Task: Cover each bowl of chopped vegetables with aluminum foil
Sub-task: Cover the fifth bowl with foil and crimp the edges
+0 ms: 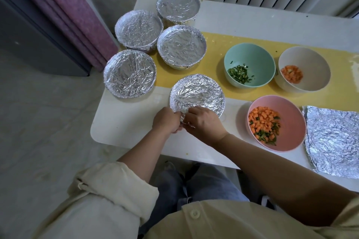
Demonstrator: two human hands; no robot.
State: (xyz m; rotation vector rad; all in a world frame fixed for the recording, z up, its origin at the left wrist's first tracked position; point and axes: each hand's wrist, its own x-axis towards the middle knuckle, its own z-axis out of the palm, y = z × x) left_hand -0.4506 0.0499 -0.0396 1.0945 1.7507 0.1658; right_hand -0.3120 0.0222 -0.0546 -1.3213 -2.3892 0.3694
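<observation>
— What was gripped?
— The near edge of the foil-wrapped bowl [197, 93] was pinched by both hands. The fingers of the left hand [167, 120] were curled tight on the crumpled foil at the rim. The right hand [204, 123] was closed on the same fold, and the two hands were touching.

— Where was that bowl found?
— It was set on the white table [120, 128], directly beyond the grip, with its far rim at the yellow runner [233, 40].

— What was seen around the grip?
— Four other foil-covered bowls [129, 72] were grouped beyond it and to the left. A pink bowl [291, 114] of diced carrot and greens was seen uncovered just right of the right hand. A mint bowl [250, 54] and a beige bowl [310, 58] were seen beyond that, and a loose foil sheet [334, 141] rightmost.
</observation>
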